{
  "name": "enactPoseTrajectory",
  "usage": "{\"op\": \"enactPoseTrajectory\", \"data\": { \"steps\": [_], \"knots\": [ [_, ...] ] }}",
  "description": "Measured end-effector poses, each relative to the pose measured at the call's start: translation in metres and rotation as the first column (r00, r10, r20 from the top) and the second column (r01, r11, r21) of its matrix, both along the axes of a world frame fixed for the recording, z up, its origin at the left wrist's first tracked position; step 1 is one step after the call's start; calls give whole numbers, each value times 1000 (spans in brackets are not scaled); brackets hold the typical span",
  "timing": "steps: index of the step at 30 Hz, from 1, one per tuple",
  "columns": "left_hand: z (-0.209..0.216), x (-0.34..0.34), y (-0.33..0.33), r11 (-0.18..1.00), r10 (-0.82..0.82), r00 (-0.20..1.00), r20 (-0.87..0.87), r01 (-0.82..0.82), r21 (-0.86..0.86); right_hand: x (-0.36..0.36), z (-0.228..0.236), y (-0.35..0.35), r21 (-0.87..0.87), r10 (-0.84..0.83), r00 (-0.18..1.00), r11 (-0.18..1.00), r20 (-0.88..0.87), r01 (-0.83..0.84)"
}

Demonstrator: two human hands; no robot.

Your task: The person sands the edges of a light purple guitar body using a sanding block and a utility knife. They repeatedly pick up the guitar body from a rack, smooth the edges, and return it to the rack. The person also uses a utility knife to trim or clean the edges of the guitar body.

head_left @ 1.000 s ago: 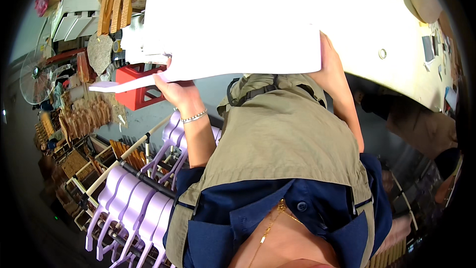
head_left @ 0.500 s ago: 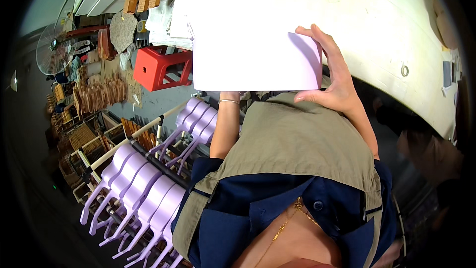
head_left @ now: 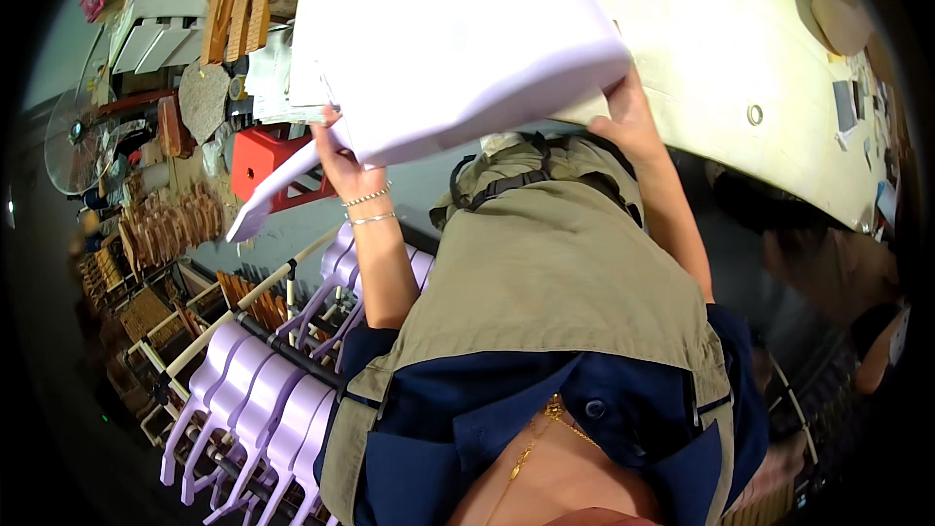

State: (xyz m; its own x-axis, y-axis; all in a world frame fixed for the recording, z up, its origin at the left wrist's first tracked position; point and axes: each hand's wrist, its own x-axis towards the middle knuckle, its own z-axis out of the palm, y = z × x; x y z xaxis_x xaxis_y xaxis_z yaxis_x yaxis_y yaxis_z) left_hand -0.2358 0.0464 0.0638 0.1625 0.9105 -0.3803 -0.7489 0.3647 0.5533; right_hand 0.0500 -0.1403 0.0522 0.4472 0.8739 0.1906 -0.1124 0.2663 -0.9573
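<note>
A broad lilac chair part [head_left: 506, 88], a smooth curved panel with a slim leg-like arm at its left end, is held tilted in front of me above the pale table's near edge. My left hand [head_left: 346, 161] is closed around its left end where the arm joins the panel. At the opposite end, my right hand [head_left: 628, 122] grips the rim, its fingertips partly hidden behind the panel. Bright glare washes out much of the panel's upper face.
Several similar lilac chair parts [head_left: 248, 380] hang in a row on a rack at the lower left. A red stool [head_left: 255, 161] stands beyond my left hand. The pale table [head_left: 701, 88] carries a small ring [head_left: 755, 115]. Another person [head_left: 828, 273] is at the right.
The panel has tilted, bringing its curved lower edge and its arm into sight. My left hand has come out from behind it; my right hand has moved lower on its end.
</note>
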Motion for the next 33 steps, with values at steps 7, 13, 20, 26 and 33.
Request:
{"op": "enactPoseTrajectory", "data": {
  "steps": [7, 13, 20, 26, 33],
  "knots": [
    [44, 45, 2, 969, 65, 986, -156, -26, 244, -4, -35, -11, -128, -90, 995, 987, 46, 95],
    [60, 64, 2, 967, 52, 968, -244, 12, 253, 2, -28, -21, -162, -118, 990, 981, -79, 104],
    [82, 90, -11, 854, 37, 906, -421, 190, 484, 14, 11, -34, -247, -240, 898, 906, 368, 343],
    [106, 123, -28, 558, -133, 854, -502, 483, 675, 19, 46, -38, -256, -130, 614, 827, 778, 500],
    [130, 172, -44, 299, -294, 777, -557, 628, 718, 12, 67, -28, -226, -92, 543, 842, 834, 490]
  ]
}}
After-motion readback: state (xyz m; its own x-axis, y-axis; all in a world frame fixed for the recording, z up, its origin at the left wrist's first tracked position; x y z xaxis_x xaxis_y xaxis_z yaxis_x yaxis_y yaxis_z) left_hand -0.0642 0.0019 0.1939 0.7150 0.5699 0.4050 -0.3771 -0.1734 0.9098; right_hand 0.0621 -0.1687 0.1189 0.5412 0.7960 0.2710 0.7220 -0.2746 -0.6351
